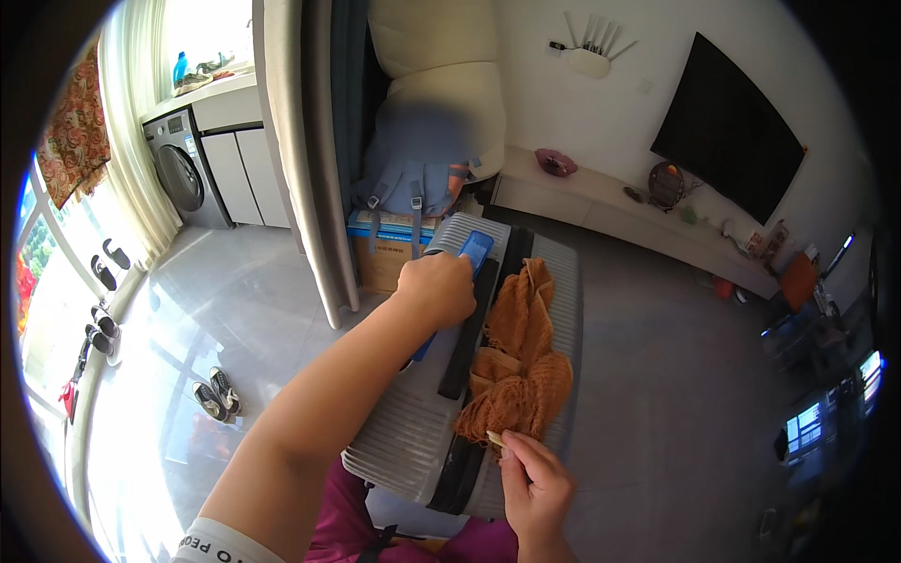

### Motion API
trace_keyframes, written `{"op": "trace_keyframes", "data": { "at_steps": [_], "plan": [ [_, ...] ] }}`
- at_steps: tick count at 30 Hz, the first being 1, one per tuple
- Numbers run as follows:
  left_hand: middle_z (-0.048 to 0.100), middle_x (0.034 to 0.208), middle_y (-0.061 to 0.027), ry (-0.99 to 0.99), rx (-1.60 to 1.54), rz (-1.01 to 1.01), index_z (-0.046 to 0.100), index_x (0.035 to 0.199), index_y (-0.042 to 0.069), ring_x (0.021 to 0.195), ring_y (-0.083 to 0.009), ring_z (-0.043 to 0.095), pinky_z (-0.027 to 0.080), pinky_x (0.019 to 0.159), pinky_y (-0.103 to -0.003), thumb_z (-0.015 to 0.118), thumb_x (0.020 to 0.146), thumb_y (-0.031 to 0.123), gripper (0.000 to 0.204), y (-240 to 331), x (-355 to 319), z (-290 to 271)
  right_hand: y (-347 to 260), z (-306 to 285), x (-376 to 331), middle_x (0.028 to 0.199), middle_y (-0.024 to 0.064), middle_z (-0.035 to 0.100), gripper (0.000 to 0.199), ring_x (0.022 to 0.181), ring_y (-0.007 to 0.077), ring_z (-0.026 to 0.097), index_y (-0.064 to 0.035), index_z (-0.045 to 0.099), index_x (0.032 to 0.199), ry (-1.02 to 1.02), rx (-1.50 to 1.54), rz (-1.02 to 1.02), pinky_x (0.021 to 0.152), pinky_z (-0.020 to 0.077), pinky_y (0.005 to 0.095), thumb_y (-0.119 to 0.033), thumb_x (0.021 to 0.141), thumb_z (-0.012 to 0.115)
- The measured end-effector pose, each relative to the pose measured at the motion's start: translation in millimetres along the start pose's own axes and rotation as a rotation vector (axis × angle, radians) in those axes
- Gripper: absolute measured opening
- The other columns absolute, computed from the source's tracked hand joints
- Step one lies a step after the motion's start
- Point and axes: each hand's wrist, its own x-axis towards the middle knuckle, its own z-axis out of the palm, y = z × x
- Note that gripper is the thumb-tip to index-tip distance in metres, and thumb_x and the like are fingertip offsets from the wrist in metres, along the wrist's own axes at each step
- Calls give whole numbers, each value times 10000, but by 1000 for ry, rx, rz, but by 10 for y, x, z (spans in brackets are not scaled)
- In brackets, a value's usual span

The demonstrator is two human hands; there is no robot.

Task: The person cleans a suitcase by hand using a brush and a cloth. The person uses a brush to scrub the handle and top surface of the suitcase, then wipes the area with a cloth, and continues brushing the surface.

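Note:
A grey ribbed hard-shell suitcase point(404, 427) lies before me, with a black handle point(466, 342) and dark band on its upper side. My left hand point(437, 289) is closed around a long blue tool with a flat, wider end point(477, 247); its other end shows below my wrist. Its exact kind is unclear. Bunched on the suitcase, right of the handle, is a rust-brown fringed scarf point(519, 324). At the scarf's near end my right hand point(536, 483) pinches a small pale strip point(496, 438); whether the strip is attached to the scarf cannot be made out.
Behind the suitcase stand a cardboard box point(380, 266), a blue-grey backpack point(404, 183) and a cream chair point(436, 47). Curtains point(305, 141) hang to their left. Dark shoes point(217, 395) sit on the floor at left. A low cabinet point(582, 202) runs along the far wall.

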Motion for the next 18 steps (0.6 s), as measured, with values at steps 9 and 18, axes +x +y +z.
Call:
{"op": "trace_keyframes", "data": {
  "at_steps": [9, 18],
  "plan": [
    [644, 672, -162, -163, -21, 55, 480, 1308, 68, 647, -372, 653, 507, 568, -475, 540, 905, 280, 459, 37, -1315, -170, 2, -130, -19, 960, 165, 706, 184, 800, 183, 697, 31, 703, 994, 24, -41, -29, 692, 556, 262, 70, 825, 645],
    [673, 866, -174, -123, -32, 21, 491, 1313, 58, 813, -355, 671, 530, 674, -456, 511, 929, 298, 454, -99, -305, -71, 68, -49, -57, 954, 161, 711, 171, 829, 228, 714, 5, 704, 993, 22, 26, 4, 691, 561, 286, 19, 825, 673]
  ]
}}
